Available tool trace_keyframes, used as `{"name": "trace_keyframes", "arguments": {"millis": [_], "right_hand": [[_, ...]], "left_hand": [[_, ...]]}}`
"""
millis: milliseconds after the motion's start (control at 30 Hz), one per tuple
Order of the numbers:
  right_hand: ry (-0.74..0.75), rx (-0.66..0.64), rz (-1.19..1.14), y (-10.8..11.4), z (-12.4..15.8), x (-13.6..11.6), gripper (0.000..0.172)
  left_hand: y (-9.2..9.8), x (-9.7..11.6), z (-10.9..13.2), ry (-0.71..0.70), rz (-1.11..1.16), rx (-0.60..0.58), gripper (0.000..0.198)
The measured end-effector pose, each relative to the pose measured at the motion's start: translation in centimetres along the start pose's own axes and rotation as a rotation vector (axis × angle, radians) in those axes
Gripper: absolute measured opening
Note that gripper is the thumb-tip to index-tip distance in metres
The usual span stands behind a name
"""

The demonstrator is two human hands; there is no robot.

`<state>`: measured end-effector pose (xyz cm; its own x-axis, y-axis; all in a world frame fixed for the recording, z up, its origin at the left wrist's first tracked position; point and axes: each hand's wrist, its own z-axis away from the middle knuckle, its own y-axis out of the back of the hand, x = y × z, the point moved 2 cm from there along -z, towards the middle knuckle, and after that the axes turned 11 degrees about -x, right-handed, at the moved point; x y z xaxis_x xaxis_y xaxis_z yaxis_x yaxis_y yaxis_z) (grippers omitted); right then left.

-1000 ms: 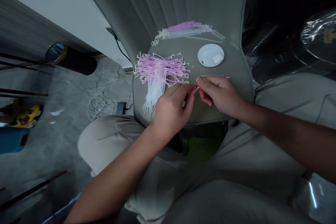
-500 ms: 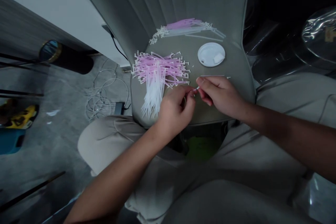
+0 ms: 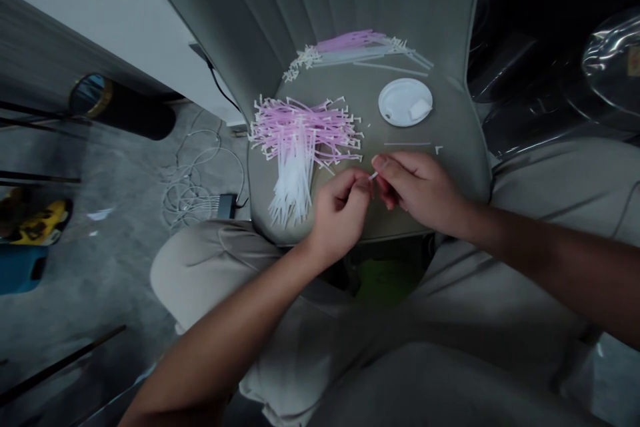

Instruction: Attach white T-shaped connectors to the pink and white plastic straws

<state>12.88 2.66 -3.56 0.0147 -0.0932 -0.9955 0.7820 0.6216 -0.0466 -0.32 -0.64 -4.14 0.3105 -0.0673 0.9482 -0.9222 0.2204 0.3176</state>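
Note:
My left hand (image 3: pixel 340 210) and my right hand (image 3: pixel 417 190) meet over the front of a grey-green padded seat (image 3: pixel 345 90). Their fingertips pinch a small white plastic piece (image 3: pixel 373 175) from both sides. Just left of my left hand lies a large pile of thin pink and white plastic T-end fasteners (image 3: pixel 303 140). A smaller bundle of them (image 3: pixel 355 47) rests at the seat's back. Above my right hand are a loose white strip (image 3: pixel 407 143) and a tiny white T-shaped bit (image 3: pixel 439 149). A round white plastic lid (image 3: pixel 405 102) sits upside down nearby.
My knees in beige trousers (image 3: pixel 200 273) flank the seat. On the grey floor at left lie a coiled white cable (image 3: pixel 190 197), a black adapter (image 3: pixel 227 205), a black cylinder (image 3: pixel 123 113) and a yellow object (image 3: pixel 37 221). Shiny clear plastic (image 3: pixel 613 60) lies at right.
My hands have dropped slightly toward the seat's front, and my left hand has shifted right. The view has tilted a little. The loose strip now shows clear of my right hand.

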Motion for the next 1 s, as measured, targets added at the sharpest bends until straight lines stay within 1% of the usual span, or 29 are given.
{"name": "trace_keyframes", "arguments": {"millis": [100,300,400,567,800,1000], "right_hand": [[0.003,-0.014,-0.009,-0.1,0.0,0.0,0.047],[0.023,-0.031,-0.060,-0.2,0.1,-0.3,0.047],[0.028,-0.034,-0.076,-0.3,0.1,-0.5,0.047],[0.041,-0.033,-0.076,-0.3,0.1,-0.6,0.046],[0.055,-0.031,-0.023,-0.1,0.4,-0.6,0.046],[0.055,-0.013,-0.030,-0.2,0.3,-0.8,0.045]], "left_hand": [[-0.4,-0.4,0.0,0.031,0.102,-0.025,0.027],[-1.0,-0.9,0.2,0.046,0.489,-0.012,0.030],[-1.1,-0.8,0.4,0.050,0.573,-0.011,0.030],[-1.1,-0.7,0.5,0.042,0.590,-0.020,0.030],[-1.0,-0.8,0.5,0.054,0.542,-0.042,0.031],[-1.0,-0.6,0.4,0.049,0.526,-0.042,0.029]]}}
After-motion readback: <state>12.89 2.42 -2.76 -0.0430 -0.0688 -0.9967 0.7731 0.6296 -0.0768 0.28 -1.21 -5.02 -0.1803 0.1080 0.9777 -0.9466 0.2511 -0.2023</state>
